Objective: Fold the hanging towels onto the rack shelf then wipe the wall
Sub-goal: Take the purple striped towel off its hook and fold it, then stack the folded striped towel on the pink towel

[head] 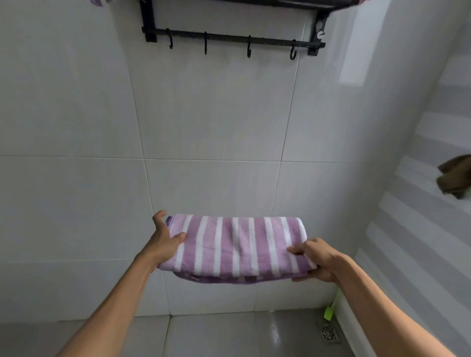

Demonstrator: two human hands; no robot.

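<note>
A folded purple towel with white stripes [237, 247] is held flat in the air in front of the white tiled wall [211, 122]. My left hand [164, 238] grips its left end, thumb on top. My right hand [318, 260] grips its right end. The black wall rack [229, 38] hangs high above, with a bar carrying several hooks; its shelf runs along the top edge of the view. A bit of purple cloth [98, 2] shows at the top left corner.
A brown cloth [456, 178] hangs on the right side wall. Below, the grey tiled floor holds a metal drain [330, 333] and a green object [328, 313] in the corner.
</note>
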